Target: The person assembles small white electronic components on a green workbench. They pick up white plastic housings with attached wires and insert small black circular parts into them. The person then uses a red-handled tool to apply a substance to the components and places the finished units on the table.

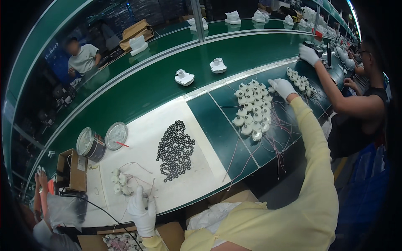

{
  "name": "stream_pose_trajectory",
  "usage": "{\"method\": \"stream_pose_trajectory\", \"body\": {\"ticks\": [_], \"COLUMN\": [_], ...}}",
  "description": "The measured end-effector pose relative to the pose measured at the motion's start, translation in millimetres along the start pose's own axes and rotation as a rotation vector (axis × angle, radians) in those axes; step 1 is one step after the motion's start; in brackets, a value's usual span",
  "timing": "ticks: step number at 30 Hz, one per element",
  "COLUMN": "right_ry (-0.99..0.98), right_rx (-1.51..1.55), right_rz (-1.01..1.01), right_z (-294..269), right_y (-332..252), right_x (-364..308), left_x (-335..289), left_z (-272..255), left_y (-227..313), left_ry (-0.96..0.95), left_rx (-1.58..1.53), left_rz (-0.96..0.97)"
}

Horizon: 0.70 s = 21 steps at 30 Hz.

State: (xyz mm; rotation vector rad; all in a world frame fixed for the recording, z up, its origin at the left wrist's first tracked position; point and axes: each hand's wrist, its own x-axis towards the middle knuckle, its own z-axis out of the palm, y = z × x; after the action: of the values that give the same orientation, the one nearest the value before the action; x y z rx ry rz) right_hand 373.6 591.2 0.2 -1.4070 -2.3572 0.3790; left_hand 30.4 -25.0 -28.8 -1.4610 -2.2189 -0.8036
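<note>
In the head view, a dark green table [203, 119] curves across the scene, its left part covered by a white sheet [140, 144]. Beyond it runs a glossy green conveyor belt [259, 56] carrying two white moulded plastic housings [184, 78]; metal posts and a dim room with a seated person [83, 56] lie farther off.

Many small black rings [176, 150] lie spread mid-sheet. Far left stand an open metal can [93, 144], a round lid [116, 134] with a red stick, and a brown cardboard box [78, 172].

The right hand [284, 88], in a white glove, reaches to the far right edge of a cluster of white round motors [253, 106] with thin trailing wires on the green surface; whether its grip holds one cannot be told. The left hand [143, 211], also gloved, is at the sheet's near edge beside a smaller group of white motors [119, 182], fingers curled, its grip's contents unclear.

At right, a co-worker [364, 100] in a dark sleeveless top sits along the table.
</note>
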Motion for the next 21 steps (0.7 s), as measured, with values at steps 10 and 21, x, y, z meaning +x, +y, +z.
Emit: {"method": "stream_pose_trajectory", "body": {"ticks": [10,21], "right_ry": [0.165,0.074], "right_rx": [0.032,0.349], "right_rz": [0.017,-0.133], "right_z": [10,-54], "right_y": [2,14], "right_x": [-2,-26], "left_x": [9,3], "left_z": [4,3], "left_y": [11,1], "left_ry": [0.193,0.185], "left_rx": [0.315,0.183], "left_rz": [-0.047,-0.129]}}
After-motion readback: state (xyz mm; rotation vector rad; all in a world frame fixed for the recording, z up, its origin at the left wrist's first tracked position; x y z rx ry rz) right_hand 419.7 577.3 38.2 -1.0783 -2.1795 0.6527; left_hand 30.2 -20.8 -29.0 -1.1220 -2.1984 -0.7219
